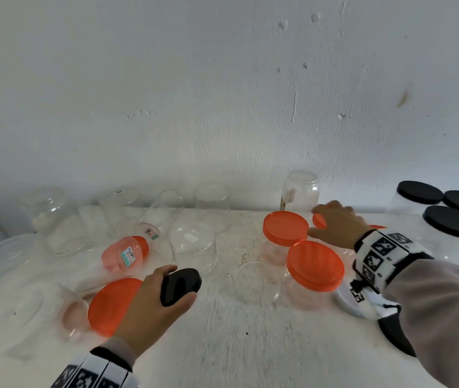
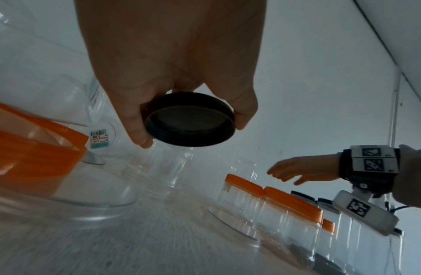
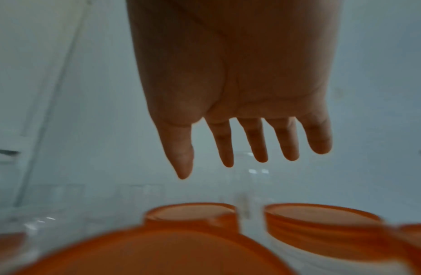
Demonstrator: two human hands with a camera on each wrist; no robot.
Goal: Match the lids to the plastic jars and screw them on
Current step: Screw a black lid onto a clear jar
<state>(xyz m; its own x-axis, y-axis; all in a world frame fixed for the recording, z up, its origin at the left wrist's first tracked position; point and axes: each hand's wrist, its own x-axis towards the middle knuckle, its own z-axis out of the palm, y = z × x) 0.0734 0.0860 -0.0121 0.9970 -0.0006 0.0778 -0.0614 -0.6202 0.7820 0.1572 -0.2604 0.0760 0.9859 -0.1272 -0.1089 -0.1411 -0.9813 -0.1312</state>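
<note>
Left hand [image 1: 149, 306]: pinching the black lid [image 1: 180, 285], held above the table [image 1: 250, 345].
Right hand [image 1: 337, 226]: fingers spread, reaching over orange-lidded jars [image 1: 314, 266].
Risk: sleeve may topple them.

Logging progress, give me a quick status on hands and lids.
Left hand grips black lid. Right hand open, reaching over orange-lidded jars. Nothing blocking.

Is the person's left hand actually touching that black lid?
Touching. The left wrist view shows the left hand gripping the black lid, thumb on one side of the rim and fingers on the other. The head view shows the same grip.
</note>
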